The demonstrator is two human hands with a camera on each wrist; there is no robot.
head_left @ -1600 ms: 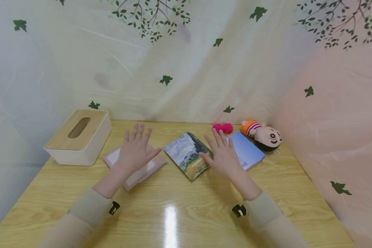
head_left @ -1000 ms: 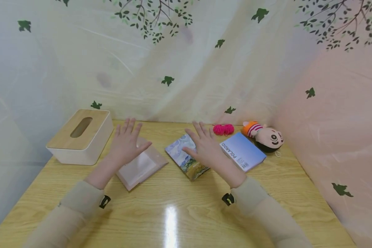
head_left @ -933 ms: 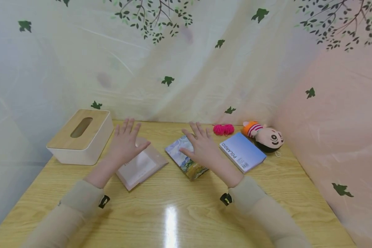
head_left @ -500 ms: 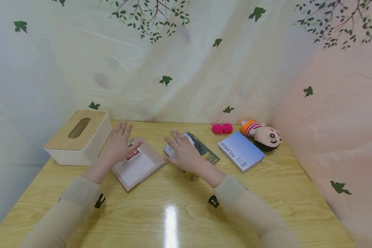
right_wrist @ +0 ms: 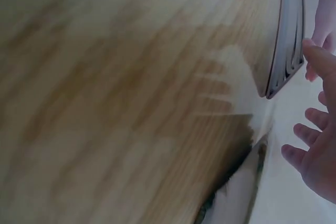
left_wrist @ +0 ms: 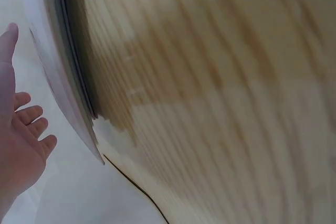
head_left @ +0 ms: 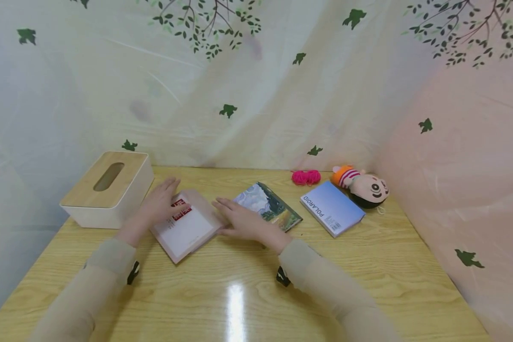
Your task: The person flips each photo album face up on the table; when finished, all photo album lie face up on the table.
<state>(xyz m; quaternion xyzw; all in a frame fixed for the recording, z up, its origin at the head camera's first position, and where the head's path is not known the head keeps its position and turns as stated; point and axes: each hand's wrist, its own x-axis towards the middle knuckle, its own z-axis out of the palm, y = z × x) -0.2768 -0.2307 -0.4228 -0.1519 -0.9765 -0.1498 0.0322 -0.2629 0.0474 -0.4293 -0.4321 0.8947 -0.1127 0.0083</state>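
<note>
A pale pink book point(head_left: 190, 232) with a red label lies flat on the table, left of the middle. My left hand point(head_left: 158, 204) is at its upper left edge, its thumb over the cover near the label. My right hand point(head_left: 244, 222) reaches in from the other side, fingertips right at the book's right edge. Both hands have straight fingers and hold nothing. Partly hidden behind the right hand is a notebook point(head_left: 278, 205) with a painted landscape cover. In the right wrist view, the right thumb point(right_wrist: 315, 53) overlaps the book's layered edge point(right_wrist: 287, 40).
A white tissue box point(head_left: 107, 190) with a wooden lid stands at the back left. To the right lie a blue POLAROID book point(head_left: 333, 210), a skein of pink yarn point(head_left: 305, 177) and a doll point(head_left: 365, 187) with striped clothing. Printed cloth point(head_left: 256, 133) hangs behind the table point(head_left: 325, 285).
My right hand has moved left and down, from between the blue book and painted notebook to the pink book's right edge. The left hand has shifted left and lowered, uncovering the red label.
</note>
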